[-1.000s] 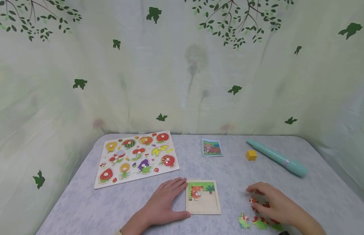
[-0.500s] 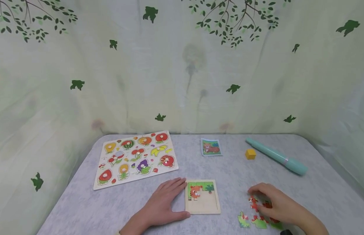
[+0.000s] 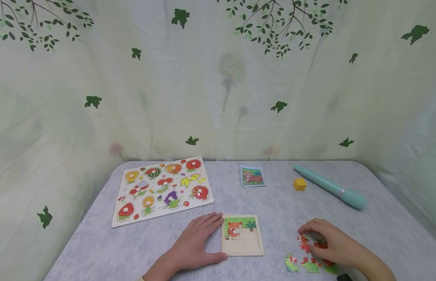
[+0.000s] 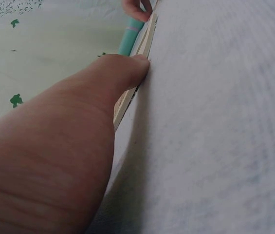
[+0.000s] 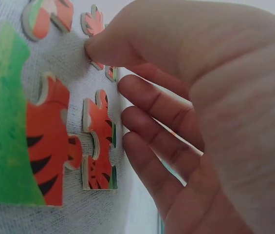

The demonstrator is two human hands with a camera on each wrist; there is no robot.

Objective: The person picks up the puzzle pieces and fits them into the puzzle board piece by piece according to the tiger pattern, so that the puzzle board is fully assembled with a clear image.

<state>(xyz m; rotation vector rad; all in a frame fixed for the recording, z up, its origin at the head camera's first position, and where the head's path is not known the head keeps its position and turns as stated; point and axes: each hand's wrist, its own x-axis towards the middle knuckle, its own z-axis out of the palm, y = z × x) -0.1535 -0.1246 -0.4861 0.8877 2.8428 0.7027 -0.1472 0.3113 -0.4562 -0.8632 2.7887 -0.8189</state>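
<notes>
A wooden puzzle frame [image 3: 242,255] lies flat, a partial tiger picture in its upper left. My left hand [image 3: 192,245] rests beside it, fingers straight at its upper left corner and thumb at its lower left; the thumb also shows in the left wrist view. Over loose pieces at the right, my right hand [image 3: 332,244] has its index finger and thumb at opposite sides of a small orange puzzle piece [image 3: 304,242], low against the table. The thumb partly covers this piece [image 5: 93,22] in the right wrist view, where the index fingertip is hidden.
Several loose pieces, including a green one [image 3: 291,263], lie near my right hand. Behind are a fruit board [image 3: 179,185] at left, a bear picture card [image 3: 253,176], a yellow cube [image 3: 299,184] and a teal pen-shaped object [image 3: 330,186]. A printed curtain surrounds the table.
My right thumb has shifted slightly right, showing more of the small orange piece, while the index finger stays near its far side. The left hand keeps its place; the head view has shifted slightly.
</notes>
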